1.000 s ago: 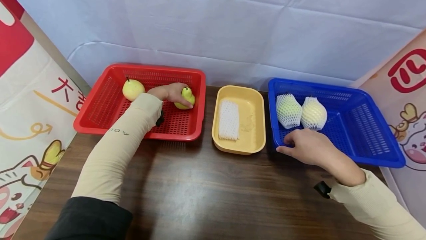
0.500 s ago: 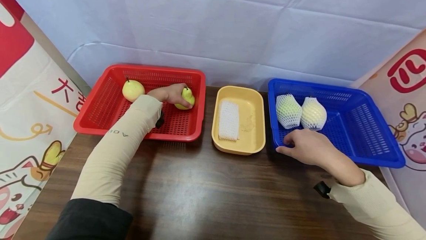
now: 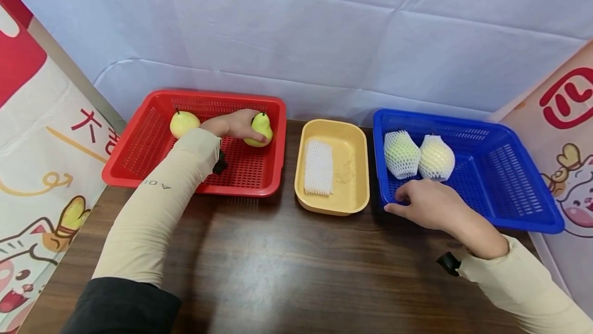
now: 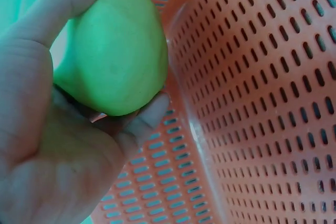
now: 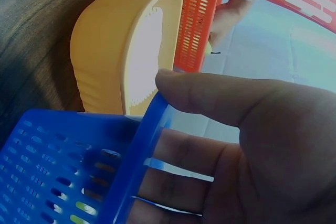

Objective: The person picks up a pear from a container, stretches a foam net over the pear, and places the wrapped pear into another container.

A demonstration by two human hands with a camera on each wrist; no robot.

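Observation:
My left hand (image 3: 236, 124) holds a green pear (image 3: 263, 129) inside the red basket (image 3: 250, 190). In the left wrist view, thumb and fingers close round the pear (image 4: 118, 51) beside the perforated wall. A rounder pale yellow pear (image 3: 184, 123) lies at the basket's left, partly behind my forearm. My right hand (image 3: 431, 203) grips the near-left rim of the blue basket (image 3: 505, 179); the right wrist view puts the thumb on one side of the rim and the fingers on the other. Two pears in white foam nets, one greenish (image 3: 401, 155) and one yellowish (image 3: 437, 159), sit inside it.
Between the baskets stands a yellow tray (image 3: 350, 190) with flat white foam netting (image 3: 318, 167) along its left side. All three containers rest on a dark wooden table (image 3: 287, 267). A pale cloth (image 3: 287, 40) hangs behind, and printed panels flank both sides.
My left hand has raised the green pear slightly, and the pear now stands more upright. The right hand keeps its place on the blue basket's rim.

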